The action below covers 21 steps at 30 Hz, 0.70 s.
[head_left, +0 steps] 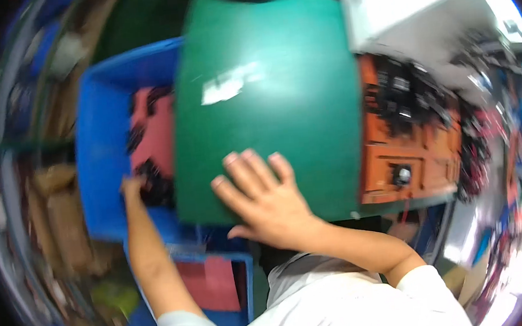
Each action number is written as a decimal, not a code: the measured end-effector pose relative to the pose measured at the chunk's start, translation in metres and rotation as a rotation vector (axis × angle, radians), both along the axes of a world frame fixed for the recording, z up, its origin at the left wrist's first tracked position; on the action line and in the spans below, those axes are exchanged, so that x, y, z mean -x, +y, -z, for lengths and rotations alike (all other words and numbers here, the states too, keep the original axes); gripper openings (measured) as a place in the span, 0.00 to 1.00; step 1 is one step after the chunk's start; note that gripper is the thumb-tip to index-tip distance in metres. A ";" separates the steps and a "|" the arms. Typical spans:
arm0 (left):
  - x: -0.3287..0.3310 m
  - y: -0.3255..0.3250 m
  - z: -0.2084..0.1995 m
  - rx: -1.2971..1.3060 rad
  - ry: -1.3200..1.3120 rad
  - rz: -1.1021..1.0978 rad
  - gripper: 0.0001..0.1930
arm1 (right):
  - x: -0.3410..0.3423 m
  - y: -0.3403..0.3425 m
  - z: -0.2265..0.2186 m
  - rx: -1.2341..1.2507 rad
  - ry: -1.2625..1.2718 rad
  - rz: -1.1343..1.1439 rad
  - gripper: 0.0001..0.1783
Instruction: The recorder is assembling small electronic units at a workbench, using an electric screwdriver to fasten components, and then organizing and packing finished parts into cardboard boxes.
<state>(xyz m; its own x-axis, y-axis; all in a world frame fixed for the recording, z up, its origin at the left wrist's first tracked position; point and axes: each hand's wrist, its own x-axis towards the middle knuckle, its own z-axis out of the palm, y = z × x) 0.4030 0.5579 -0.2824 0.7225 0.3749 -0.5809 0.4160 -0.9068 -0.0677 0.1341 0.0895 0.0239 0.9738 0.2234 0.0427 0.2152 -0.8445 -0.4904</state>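
My left hand (132,185) reaches down into a blue bin (95,152) at the left of the table. Its fingers are blurred and partly hidden beside a dark, tangled item (156,187). Pink sheet material (158,138) lies in the bin, with more black pieces along it. My right hand (271,208) rests palm down over the near edge of the green tabletop (293,110), fingers spread, holding nothing. Ahead of it, a small white paper or label (223,88) lies on the green surface.
Orange trays (392,173) with black parts (401,92) stand along the table's right side. A second blue bin (250,282) holding a pink sheet (219,284) sits low at the near left. A white box-like object (408,1) is at the far right; shelving with cardboard (67,223) lines the left.
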 end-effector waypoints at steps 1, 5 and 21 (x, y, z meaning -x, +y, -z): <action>0.000 -0.072 0.032 0.190 0.340 0.272 0.38 | -0.001 -0.006 0.019 0.070 0.048 0.047 0.51; 0.027 0.055 0.018 0.273 0.354 0.272 0.37 | 0.007 0.008 0.009 -0.070 -0.075 0.040 0.48; 0.021 0.015 0.100 0.030 0.703 0.941 0.31 | 0.005 0.007 0.034 -0.053 -0.042 0.118 0.39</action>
<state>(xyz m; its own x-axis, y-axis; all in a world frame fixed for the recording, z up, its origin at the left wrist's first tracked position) 0.3820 0.5727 -0.3826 0.2243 -0.1560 -0.9620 -0.5391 -0.8422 0.0109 0.1288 0.0968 -0.0098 0.9902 0.1039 0.0930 0.1375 -0.8381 -0.5279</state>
